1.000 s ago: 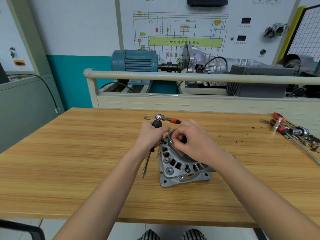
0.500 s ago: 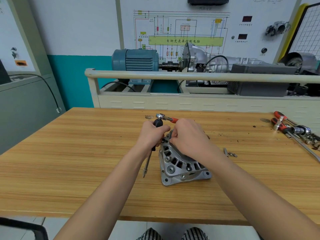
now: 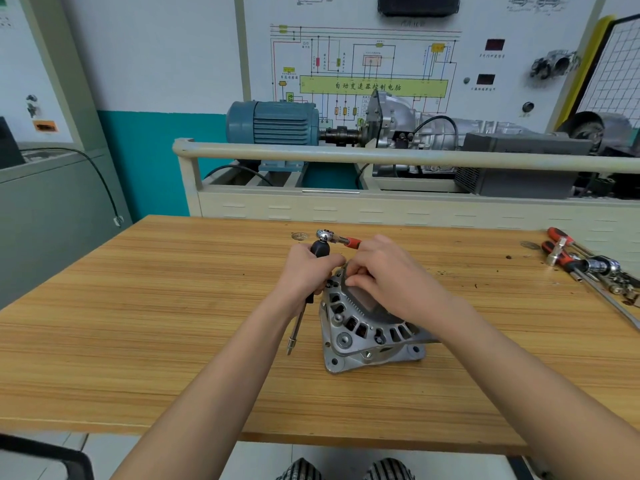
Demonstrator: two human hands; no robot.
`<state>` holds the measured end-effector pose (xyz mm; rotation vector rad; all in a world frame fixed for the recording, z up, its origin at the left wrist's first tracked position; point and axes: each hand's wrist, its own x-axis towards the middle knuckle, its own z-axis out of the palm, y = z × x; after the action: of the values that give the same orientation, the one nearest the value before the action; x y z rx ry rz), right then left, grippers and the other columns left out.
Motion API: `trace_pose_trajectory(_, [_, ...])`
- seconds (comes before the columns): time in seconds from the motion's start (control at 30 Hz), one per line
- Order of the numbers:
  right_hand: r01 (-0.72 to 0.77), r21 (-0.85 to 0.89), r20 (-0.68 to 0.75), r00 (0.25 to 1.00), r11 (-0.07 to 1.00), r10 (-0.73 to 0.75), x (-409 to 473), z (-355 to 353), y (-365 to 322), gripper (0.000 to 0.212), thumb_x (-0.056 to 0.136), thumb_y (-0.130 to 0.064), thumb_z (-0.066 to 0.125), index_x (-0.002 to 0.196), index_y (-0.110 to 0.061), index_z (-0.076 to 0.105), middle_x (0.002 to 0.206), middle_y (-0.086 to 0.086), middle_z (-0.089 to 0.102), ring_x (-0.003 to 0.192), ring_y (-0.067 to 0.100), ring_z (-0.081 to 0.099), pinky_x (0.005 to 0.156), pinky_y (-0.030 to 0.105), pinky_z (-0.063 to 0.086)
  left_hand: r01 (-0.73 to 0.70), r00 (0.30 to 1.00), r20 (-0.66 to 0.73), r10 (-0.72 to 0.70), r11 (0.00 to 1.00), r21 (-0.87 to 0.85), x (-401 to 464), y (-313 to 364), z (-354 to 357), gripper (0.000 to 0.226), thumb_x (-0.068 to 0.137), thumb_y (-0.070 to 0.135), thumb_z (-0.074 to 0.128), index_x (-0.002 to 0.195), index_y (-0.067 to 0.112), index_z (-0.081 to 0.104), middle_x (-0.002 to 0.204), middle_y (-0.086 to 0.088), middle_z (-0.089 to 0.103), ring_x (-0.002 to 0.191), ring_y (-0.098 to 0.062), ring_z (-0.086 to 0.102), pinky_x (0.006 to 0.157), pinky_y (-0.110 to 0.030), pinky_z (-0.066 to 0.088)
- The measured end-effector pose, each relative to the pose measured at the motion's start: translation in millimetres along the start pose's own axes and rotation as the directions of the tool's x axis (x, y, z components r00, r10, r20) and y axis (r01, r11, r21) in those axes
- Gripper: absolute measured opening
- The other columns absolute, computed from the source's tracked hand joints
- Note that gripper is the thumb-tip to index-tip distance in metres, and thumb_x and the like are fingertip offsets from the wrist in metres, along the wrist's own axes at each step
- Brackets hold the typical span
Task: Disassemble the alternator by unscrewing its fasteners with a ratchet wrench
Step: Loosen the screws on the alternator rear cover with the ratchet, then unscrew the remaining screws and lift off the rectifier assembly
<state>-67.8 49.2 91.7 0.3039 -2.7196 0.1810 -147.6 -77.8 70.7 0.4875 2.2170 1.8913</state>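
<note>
1. Two bare hands meet over the alternator [image 3: 360,336], which sits on the wooden table [image 3: 138,323] near its front edge, tilted, its flanged base toward the person; the vented housing faces up.
2. The left hand [image 3: 306,271], just left of the alternator's top, has its fingers curled round a black-handled driver [image 3: 304,299]; the steel shaft points down and toward the person, its tip just above the table left of the alternator.
3. The right hand [image 3: 391,278] rests on top of the alternator, fingers bent and pressed close together at the upper rim; whether they pinch a fastener I cannot tell.
4. Behind the alternator lies a ratchet wrench [image 3: 337,238], chrome head left, red grip partly hidden by the right hand.
5. Far right of the alternator, at the table's edge, lie more red-handled tools [image 3: 568,256] and sockets [image 3: 604,266].
</note>
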Motion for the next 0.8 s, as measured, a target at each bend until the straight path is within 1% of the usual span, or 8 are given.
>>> trace_pose_trajectory(0.07, [-0.006,-0.015,-0.013,1.000,1.000,0.006,-0.3,0.2,1.7,0.018,0.092,-0.030,0.059,0.099,-0.017,0.069,0.090,-0.010,0.047,0.093,0.008,0.034,0.082,0.022,0.031,0.002,1.000,0.022,-0.003,0.999,0.035,-1.7,2.0,-1.9,0.025,0.080,0.004,0.066,0.062,0.011,0.049,0.048,-0.002,0.045,0.038,-0.012,0.036,0.040,-0.022,0.028])
trace_pose_trajectory(0.13, [0.024,-0.026,0.003,1.000,0.999,-0.023,-0.6,1.6,1.4,0.018,0.093,-0.030,0.057,0.100,-0.017,0.068,0.091,-0.010,0.046,0.092,0.007,0.032,0.081,0.022,0.030,0.006,0.999,0.048,-0.010,0.997,0.079,-2.8,4.2,-3.7,0.017,0.078,0.002,0.065,0.065,0.008,0.055,0.052,-0.004,0.055,0.038,-0.011,0.043,0.041,-0.022,0.030])
trace_pose_trajectory(0.23, [0.058,-0.022,0.012,0.998,0.998,-0.058,-1.1,3.6,2.0,0.016,0.095,-0.026,0.055,0.101,-0.016,0.067,0.091,-0.010,0.045,0.091,0.008,0.033,0.079,0.021,0.029,0.014,1.000,0.023,-0.018,0.984,0.180,-2.6,5.1,-5.1,0.012,0.076,0.006,0.068,0.067,0.007,0.059,0.058,-0.005,0.064,0.041,-0.012,0.052,0.040,-0.019,0.032])
trace_pose_trajectory(0.33, [0.086,-0.001,0.013,0.996,0.996,-0.086,-0.1,3.6,4.9,0.013,0.094,-0.024,0.056,0.097,-0.016,0.065,0.088,-0.012,0.044,0.090,0.007,0.033,0.078,0.020,0.029,0.017,1.000,0.004,-0.018,0.967,0.255,-2.8,4.7,-7.2,0.014,0.074,0.013,0.071,0.064,0.010,0.061,0.064,-0.007,0.071,0.045,-0.012,0.057,0.038,-0.014,0.032])
trace_pose_trajectory(0.4, [0.104,0.010,0.022,0.994,0.995,-0.104,0.8,2.6,7.4,0.011,0.094,-0.024,0.057,0.096,-0.017,0.065,0.087,-0.013,0.043,0.088,0.005,0.031,0.077,0.019,0.029,0.019,1.000,0.013,-0.023,0.959,0.282,-3.0,5.6,-8.9,0.017,0.074,0.015,0.072,0.062,0.012,0.061,0.067,-0.008,0.072,0.049,-0.012,0.061,0.038,-0.014,0.032])
trace_pose_trajectory(0.53, [0.133,0.021,0.022,0.991,0.991,-0.134,1.7,-2.0,13.2,0.012,0.093,-0.024,0.058,0.098,-0.017,0.066,0.089,-0.012,0.048,0.087,0.003,0.031,0.077,0.018,0.031,0.034,0.997,0.049,-0.051,0.953,0.300,-3.9,9.3,-10.2,0.015,0.077,0.014,0.071,0.065,0.011,0.062,0.063,-0.005,0.071,0.055,-0.013,0.066,0.038,-0.017,0.032])
trace_pose_trajectory(0.67, [0.126,0.060,-0.009,0.992,0.990,-0.126,1.4,-7.2,15.9,0.012,0.091,-0.025,0.060,0.098,-0.020,0.068,0.087,-0.015,0.050,0.089,0.005,0.036,0.079,0.019,0.031,0.036,0.996,0.063,-0.055,0.964,0.265,-4.8,10.0,-10.5,0.019,0.080,0.017,0.074,0.066,0.011,0.062,0.067,-0.008,0.072,0.056,-0.014,0.067,0.040,-0.017,0.033])
trace_pose_trajectory(0.8, [0.104,0.111,-0.039,0.994,0.988,-0.100,-0.2,-8.2,17.2,0.011,0.091,-0.024,0.062,0.097,-0.020,0.070,0.085,-0.016,0.050,0.088,0.004,0.038,0.078,0.018,0.030,0.023,0.998,0.049,-0.036,0.970,0.241,-3.5,8.7,-8.8,0.022,0.082,0.020,0.073,0.066,0.012,0.062,0.065,-0.008,0.071,0.053,-0.014,0.064,0.041,-0.018,0.033])
